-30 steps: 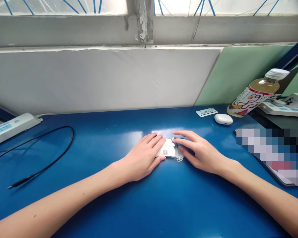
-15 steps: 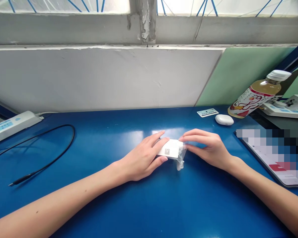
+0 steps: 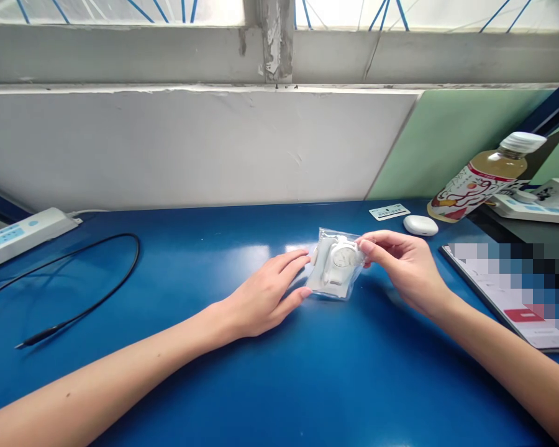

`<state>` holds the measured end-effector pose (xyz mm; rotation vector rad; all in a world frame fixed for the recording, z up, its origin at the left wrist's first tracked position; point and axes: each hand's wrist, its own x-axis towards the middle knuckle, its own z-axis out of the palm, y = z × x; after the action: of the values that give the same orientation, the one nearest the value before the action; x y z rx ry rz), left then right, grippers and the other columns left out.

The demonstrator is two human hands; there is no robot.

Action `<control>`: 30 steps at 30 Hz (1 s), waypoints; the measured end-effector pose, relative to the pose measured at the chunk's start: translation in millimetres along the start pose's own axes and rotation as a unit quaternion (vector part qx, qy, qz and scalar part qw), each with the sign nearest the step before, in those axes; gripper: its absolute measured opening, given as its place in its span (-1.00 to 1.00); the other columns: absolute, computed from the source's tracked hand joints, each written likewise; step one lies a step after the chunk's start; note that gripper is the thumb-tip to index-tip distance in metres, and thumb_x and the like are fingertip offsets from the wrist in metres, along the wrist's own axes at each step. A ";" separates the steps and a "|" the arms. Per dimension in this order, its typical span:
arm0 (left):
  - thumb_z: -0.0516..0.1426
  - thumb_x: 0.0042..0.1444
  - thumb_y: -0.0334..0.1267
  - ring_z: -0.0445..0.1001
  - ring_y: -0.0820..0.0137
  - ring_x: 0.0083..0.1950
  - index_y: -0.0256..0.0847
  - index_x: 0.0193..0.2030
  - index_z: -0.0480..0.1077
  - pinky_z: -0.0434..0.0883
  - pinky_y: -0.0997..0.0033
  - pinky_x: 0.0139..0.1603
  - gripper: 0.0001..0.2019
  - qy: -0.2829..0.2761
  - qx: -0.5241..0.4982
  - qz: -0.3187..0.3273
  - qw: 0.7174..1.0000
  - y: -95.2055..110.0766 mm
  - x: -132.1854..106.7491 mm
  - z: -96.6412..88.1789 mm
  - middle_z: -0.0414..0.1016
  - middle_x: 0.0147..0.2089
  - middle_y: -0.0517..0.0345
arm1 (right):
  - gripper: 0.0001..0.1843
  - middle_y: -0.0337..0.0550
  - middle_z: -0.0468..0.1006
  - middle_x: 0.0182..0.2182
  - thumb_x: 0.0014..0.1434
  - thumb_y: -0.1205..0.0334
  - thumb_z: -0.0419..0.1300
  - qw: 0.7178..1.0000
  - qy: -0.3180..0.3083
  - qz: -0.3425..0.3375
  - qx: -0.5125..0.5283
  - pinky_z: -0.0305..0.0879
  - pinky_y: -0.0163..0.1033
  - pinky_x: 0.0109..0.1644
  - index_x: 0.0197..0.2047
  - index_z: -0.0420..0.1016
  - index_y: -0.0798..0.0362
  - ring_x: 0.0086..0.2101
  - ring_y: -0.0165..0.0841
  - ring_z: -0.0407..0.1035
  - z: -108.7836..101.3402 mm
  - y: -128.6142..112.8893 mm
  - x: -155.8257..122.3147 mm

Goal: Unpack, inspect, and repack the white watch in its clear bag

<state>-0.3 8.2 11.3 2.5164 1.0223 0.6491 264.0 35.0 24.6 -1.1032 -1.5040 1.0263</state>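
A small clear plastic bag [image 3: 335, 272] with a white watch inside stands tilted up on the blue table [image 3: 279, 372], its lower edge on the surface. My right hand [image 3: 403, 267] pinches the bag's upper right corner between thumb and fingers. My left hand [image 3: 265, 295] rests on the table beside the bag, fingers stretched out, with the fingertips touching its left edge.
A white earbud case [image 3: 420, 225] and a small white card [image 3: 389, 212] lie behind the bag. A drink bottle [image 3: 487, 176] leans at the far right above a tablet [image 3: 507, 298]. A black cable [image 3: 84, 279] and white power strip [image 3: 21, 236] lie at the left.
My right hand has closed on the bag and lifted and flipped it upright, showing the watch inside. My left hand has come off the top of the bag and now sits beside it.
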 end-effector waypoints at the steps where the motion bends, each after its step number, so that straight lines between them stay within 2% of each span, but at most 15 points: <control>1: -0.05 0.43 -0.16 0.25 0.16 0.39 -0.26 0.36 0.12 0.30 0.10 0.37 -0.57 0.006 -0.009 0.003 1.000 -0.1 0.3 -0.1 0.24 0.39 -0.17 | -0.78 -0.20 0.60 -0.41 0.13 -0.01 0.37 1.000 -0.013 0.026 0.012 0.41 -0.25 -0.35 -0.32 0.64 -0.03 -0.44 -0.37 0.40 0.7 1.6 0.3; 5: -0.09 0.45 -0.23 0.33 0.24 0.33 -0.24 0.33 0.15 0.33 0.18 0.34 -0.63 0.029 -0.040 -0.006 0.999 -1.3 0.9 0.3 0.33 0.33 -0.09 | -0.73 -0.24 0.52 -0.49 0.16 -0.02 0.35 0.992 -0.079 0.085 0.050 0.31 -0.30 -0.34 -0.32 0.63 0.02 -0.46 -0.43 0.32 4.2 5.7 -0.8; 7: -0.09 0.44 -0.24 0.37 0.24 0.30 -0.24 0.30 0.18 0.35 0.17 0.32 -0.65 0.058 -0.047 -0.024 0.997 -2.8 0.7 1.9 0.38 0.28 -0.08 | -0.73 -0.27 0.48 -0.51 0.18 -0.01 0.33 0.987 -0.106 0.101 0.065 0.27 -0.33 -0.34 -0.31 0.62 0.03 -0.46 -0.45 0.30 6.0 6.1 -2.0; 12: -0.01 0.39 -0.25 0.43 0.19 0.24 -0.23 0.26 0.21 0.43 0.11 0.24 -0.66 0.128 -0.055 -0.048 0.989 -5.8 0.0 6.6 0.42 0.23 -0.11 | -0.72 -0.27 0.49 -0.48 0.17 -0.03 0.33 0.985 -0.125 0.109 0.049 0.26 -0.33 -0.33 -0.30 0.61 0.03 -0.45 -0.45 0.30 7.7 4.9 -3.0; 15: 0.04 0.35 -0.25 0.41 0.17 0.26 -0.23 0.30 0.15 0.42 0.09 0.25 -0.58 0.117 -0.053 -0.035 0.991 -5.2 -0.3 6.9 0.39 0.26 -0.15 | -0.69 -0.24 0.54 -0.43 0.13 -0.05 0.35 0.987 -0.116 0.105 0.016 0.29 -0.31 -0.34 -0.29 0.61 0.05 -0.46 -0.44 0.33 7.7 6.1 -2.9; 18: 0.12 0.29 -0.23 0.39 0.16 0.27 -0.21 0.35 0.08 0.40 0.07 0.27 -0.47 0.072 -0.045 -0.025 0.996 -3.5 -0.5 5.9 0.40 0.25 -0.13 | -0.66 -0.19 0.58 -0.40 0.13 -0.07 0.34 0.990 -0.105 0.091 -0.033 0.33 -0.27 -0.36 -0.26 0.60 0.06 -0.44 -0.37 0.38 8.0 10.5 -3.0; 22: 0.15 0.28 -0.25 0.37 0.17 0.27 -0.23 0.32 0.13 0.39 0.10 0.27 -0.49 0.042 -0.015 -0.030 0.999 -1.9 0.7 5.1 0.39 0.24 -0.12 | -0.67 -0.10 0.63 -0.31 0.21 -0.04 0.26 0.983 -0.075 0.026 -0.166 0.40 -0.18 -0.30 -0.17 0.61 0.05 -0.35 -0.26 0.47 7.6 17.8 -4.2; 26: 0.11 0.31 -0.31 0.37 0.19 0.25 -0.25 0.26 0.22 0.39 0.14 0.26 -0.60 0.039 0.022 -0.010 0.999 -2.3 1.7 5.9 0.40 0.22 -0.10 | -0.75 -0.02 0.58 -0.14 0.29 0.11 0.17 0.939 -0.052 -0.111 -0.321 0.44 -0.12 -0.24 -0.08 0.57 0.04 -0.27 -0.24 0.48 4.6 18.7 -6.6; 28: 0.10 0.31 -0.32 0.38 0.20 0.24 -0.24 0.23 0.25 0.38 0.15 0.25 -0.64 0.038 0.029 -0.005 0.999 -3.1 1.5 6.7 0.43 0.20 -0.08 | -0.75 0.01 0.57 -0.09 0.32 0.13 0.15 0.917 -0.068 -0.165 -0.356 0.46 -0.08 -0.13 -0.05 0.54 0.05 -0.17 -0.19 0.48 2.9 16.0 -8.1; 30: 0.10 0.31 -0.33 0.39 0.19 0.22 -0.23 0.18 0.30 0.39 0.15 0.24 -0.69 0.037 0.034 -0.005 0.999 -3.8 1.2 7.6 0.46 0.16 -0.05 | -0.73 0.03 0.58 -0.08 0.33 0.11 0.14 0.896 -0.113 -0.210 -0.375 0.46 -0.03 -0.04 -0.01 0.52 0.05 -0.09 -0.15 0.47 2.1 12.4 -9.9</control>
<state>2.4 10.6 3.5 2.5619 1.0995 0.7198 265.0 28.0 10.2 -1.0970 -2.3069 0.2560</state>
